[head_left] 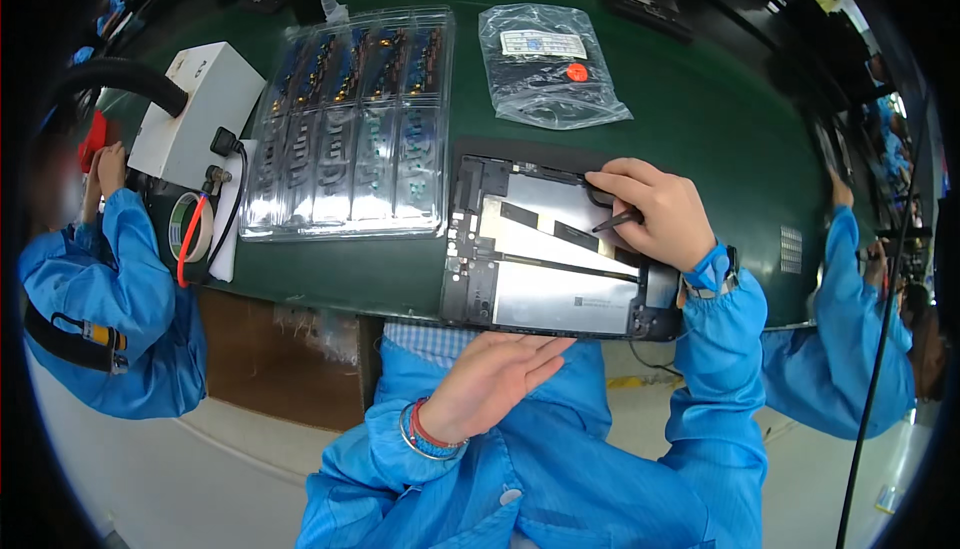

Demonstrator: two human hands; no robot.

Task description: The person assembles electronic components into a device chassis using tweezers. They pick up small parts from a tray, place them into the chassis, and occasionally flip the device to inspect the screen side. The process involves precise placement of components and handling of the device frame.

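An opened tablet (pixel 550 301) lies on the green table in front of me, its silvery battery area, black strips and dark circuit parts exposed. My right hand (pixel 662 211) is over its far right part, fingers closed around black tweezers (pixel 612 222) whose tips point left toward the battery area. At the near edge of the tablet is my left hand (pixel 497 377), palm turned up and fingers stretched out. It holds nothing, and its fingertips touch or nearly touch the tablet's edge.
Left of the tablet stands a clear compartment tray (pixel 345 224) of small parts. Beyond it lies a clear plastic bag (pixel 555 99). A white box (pixel 195 114) with a black hose and a tape roll (pixel 190 229) are farther left. Co-workers in blue sit at both sides.
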